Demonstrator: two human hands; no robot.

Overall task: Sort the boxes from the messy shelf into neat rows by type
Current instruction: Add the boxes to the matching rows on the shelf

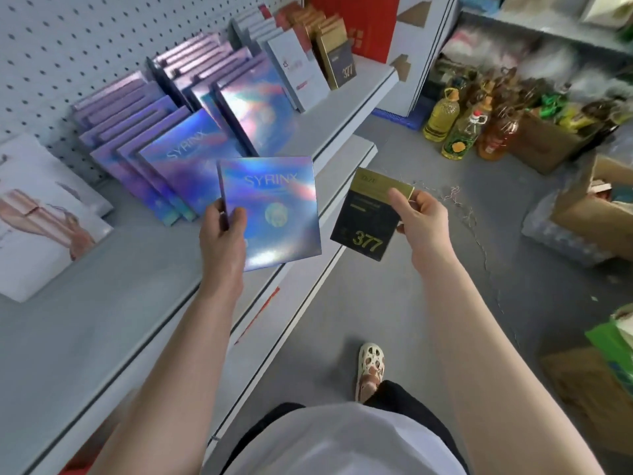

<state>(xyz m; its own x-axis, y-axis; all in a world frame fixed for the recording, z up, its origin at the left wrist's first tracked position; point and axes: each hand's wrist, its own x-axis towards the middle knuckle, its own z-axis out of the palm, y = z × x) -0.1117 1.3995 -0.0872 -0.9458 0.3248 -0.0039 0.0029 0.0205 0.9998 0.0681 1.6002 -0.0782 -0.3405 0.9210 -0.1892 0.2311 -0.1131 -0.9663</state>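
My left hand grips a shiny blue holographic SYRINX box by its left edge, above the front lip of the grey shelf. My right hand pinches the gold top of a black-and-gold 377 box out over the floor, right of the shelf. On the shelf behind stand rows of the same blue SYRINX boxes. Further back are white boxes and a row of black-and-gold 377 boxes.
Large white boxes with a pink picture lie at the shelf's left. A red carton stands at the far end. On the floor to the right are oil bottles and cardboard boxes. My foot is below.
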